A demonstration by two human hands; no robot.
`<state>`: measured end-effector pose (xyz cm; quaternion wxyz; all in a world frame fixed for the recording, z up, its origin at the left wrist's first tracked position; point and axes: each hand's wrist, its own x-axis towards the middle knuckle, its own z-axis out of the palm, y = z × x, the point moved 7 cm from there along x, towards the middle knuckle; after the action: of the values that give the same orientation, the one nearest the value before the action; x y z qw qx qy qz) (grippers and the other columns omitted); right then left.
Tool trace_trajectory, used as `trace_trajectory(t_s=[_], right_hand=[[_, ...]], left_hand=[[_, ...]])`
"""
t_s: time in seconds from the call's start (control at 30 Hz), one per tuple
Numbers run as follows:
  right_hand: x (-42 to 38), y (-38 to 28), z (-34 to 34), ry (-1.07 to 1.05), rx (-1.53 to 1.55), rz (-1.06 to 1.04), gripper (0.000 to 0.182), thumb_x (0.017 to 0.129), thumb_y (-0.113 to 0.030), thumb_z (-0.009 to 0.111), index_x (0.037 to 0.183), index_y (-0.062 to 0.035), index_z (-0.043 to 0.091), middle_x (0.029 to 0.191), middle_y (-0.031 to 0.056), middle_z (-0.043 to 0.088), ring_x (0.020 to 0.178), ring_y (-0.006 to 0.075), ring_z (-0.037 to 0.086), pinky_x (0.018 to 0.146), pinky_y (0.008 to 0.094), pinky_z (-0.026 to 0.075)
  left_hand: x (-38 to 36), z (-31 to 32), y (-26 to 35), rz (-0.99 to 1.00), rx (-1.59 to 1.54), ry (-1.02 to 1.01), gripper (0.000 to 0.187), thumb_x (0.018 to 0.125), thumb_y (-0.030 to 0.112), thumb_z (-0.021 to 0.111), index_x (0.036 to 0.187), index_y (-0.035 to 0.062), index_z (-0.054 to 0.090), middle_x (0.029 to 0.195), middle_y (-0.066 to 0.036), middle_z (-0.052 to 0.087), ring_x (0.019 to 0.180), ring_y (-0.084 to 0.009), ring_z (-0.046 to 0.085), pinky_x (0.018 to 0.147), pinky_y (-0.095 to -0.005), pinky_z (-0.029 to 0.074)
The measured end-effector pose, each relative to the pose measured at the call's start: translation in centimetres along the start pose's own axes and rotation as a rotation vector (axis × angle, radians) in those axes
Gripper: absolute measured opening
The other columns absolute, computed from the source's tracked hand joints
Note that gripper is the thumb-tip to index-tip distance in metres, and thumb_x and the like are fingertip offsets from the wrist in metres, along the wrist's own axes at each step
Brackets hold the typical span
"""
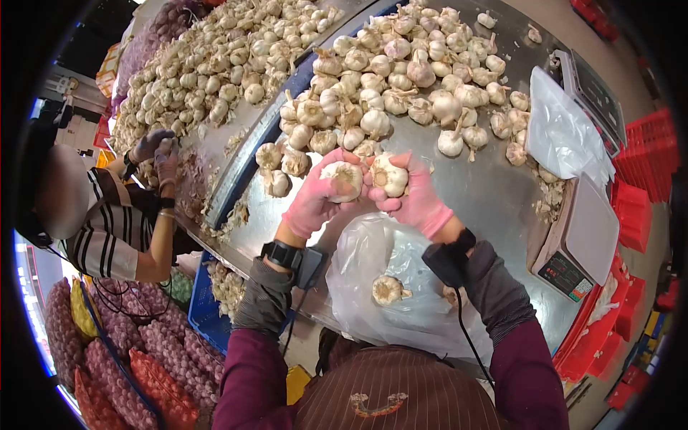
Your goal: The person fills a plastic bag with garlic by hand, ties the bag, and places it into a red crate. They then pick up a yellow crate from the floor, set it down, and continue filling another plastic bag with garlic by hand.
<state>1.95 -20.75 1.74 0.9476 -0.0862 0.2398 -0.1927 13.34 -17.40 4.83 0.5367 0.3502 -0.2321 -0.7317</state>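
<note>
My left hand [319, 197], in a pink glove, is closed around a garlic bulb [344, 180]. Close beside it, my right hand [414, 193], gloved the same way, grips a second garlic bulb [389, 176]. Both bulbs show their root ends, and the hands nearly touch. Below them a clear plastic bag [358, 251] lies spread at the table's front edge, with a garlic bulb [388, 290] in or on it. Just beyond my hands, a large heap of garlic bulbs [401, 79] covers the metal table [287, 215].
A co-worker [115, 222] stands at the left by another garlic pile [215, 64]. A scale [577, 244] sits at the right, with plastic bags [566, 129] behind it. Red crates [648, 154] line the right side; a blue crate [208, 301] and mesh sacks [129, 337] are lower left.
</note>
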Motion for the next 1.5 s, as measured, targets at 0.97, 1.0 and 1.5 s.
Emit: trace_trajectory(t_s=[0.97, 1.0, 1.5], right_hand=[[-3.4, -12.3, -7.5, 0.606, -2.258, -0.438, 0.05, 0.069, -0.003, 0.064, 0.117, -0.0142, 0.055, 0.133, 0.0115, 0.039, 0.112, 0.0339, 0.049, 0.094, 0.0384, 0.043], [-2.7, -12.6, -7.1, 0.601, -2.261, -0.44, 0.05, 0.069, -0.003, 0.064, 0.117, -0.0142, 0.055, 0.133, 0.0115, 0.039, 0.112, 0.0339, 0.049, 0.094, 0.0384, 0.043], [-11.3, -1.1, -1.9, 0.173, -0.432, -0.095, 0.023, 0.087, -0.029, 0.053, 0.084, -0.006, 0.055, 0.071, 0.0036, 0.057, 0.051, 0.008, 0.049, 0.042, 0.0174, 0.035]], left_hand=[[10.2, 1.4, -2.8, 0.18, 2.136, 0.327, 0.03, 0.076, 0.012, 0.06, 0.105, 0.0167, 0.058, 0.11, -0.014, 0.053, 0.105, -0.0376, 0.049, 0.081, -0.0442, 0.048], [10.7, 1.2, -3.5, 0.125, 2.157, 0.281, 0.03, 0.076, 0.012, 0.06, 0.106, 0.0174, 0.058, 0.11, -0.014, 0.052, 0.105, -0.0381, 0.048, 0.08, -0.0439, 0.049], [0.2, 7.8, -7.9, -0.346, -0.139, 0.147, 0.011, 0.089, 0.015, 0.052, 0.093, 0.0055, 0.053, 0.075, -0.003, 0.056, 0.063, -0.0093, 0.058, 0.045, -0.0201, 0.046]])
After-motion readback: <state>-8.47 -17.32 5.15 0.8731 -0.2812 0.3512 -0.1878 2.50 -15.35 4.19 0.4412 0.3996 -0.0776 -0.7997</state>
